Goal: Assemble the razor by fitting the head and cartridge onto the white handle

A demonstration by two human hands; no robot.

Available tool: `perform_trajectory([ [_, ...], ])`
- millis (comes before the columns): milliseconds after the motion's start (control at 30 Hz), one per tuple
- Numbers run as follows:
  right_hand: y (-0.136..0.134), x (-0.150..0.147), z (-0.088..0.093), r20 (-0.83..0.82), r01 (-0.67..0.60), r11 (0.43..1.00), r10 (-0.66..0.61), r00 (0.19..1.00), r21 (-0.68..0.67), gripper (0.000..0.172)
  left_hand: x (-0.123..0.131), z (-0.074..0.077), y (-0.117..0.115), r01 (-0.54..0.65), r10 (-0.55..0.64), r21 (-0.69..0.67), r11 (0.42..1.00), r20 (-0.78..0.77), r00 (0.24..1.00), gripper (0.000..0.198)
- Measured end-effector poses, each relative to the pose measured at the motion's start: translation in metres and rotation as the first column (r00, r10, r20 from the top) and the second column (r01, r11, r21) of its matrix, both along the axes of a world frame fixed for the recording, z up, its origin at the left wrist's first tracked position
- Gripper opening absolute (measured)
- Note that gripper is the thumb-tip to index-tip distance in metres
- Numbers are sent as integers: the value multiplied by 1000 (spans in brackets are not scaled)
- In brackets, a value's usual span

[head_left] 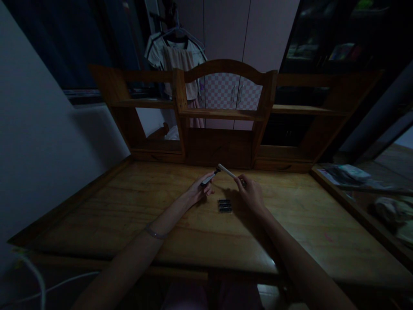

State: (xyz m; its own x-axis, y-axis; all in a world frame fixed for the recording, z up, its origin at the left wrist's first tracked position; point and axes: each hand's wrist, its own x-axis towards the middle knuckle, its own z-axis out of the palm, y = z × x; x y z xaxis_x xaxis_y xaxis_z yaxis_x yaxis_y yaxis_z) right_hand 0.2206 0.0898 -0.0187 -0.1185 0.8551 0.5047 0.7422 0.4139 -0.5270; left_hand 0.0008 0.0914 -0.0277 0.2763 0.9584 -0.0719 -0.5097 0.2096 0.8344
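Observation:
My left hand (201, 188) is closed around a slim grey-and-black handled tool (209, 178), which points up and to the right. It narrows to a dark neck and a small head; its exact kind is too dim to make out. Between the fingers of my right hand (251, 192) is a thin white stick (227, 171), slanting up to the left. Its far tip meets or nearly meets the tool's head; I cannot tell if they touch. Below, between both hands, a small pack of dark bars (225, 205) in what looks like clear wrapping lies on the wooden desk (190, 234).
A wooden shelf unit (222, 114) with low drawers stands along the desk's back edge. To the right, a lower shelf holds several items, among them a pale packet (354, 172). A white cable (40, 280) hangs at the lower left. The room is dim.

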Motion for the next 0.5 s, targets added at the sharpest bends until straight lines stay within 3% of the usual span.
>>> perform_trajectory([
  [133,0,0,1,-10,17,1000,-17,1000,4,42,-3,-4,1,-26,26,7,1000,46,999,15],
  [333,-3,-3,2,15,-68,997,68,998,-23,40,-5,-11,13,91,-91,15,996,2,996,25],
  [500,-2,-4,0,57,-91,994,94,994,-59,36,-4,-8,14,77,-77,-32,997,-2,997,25],
])
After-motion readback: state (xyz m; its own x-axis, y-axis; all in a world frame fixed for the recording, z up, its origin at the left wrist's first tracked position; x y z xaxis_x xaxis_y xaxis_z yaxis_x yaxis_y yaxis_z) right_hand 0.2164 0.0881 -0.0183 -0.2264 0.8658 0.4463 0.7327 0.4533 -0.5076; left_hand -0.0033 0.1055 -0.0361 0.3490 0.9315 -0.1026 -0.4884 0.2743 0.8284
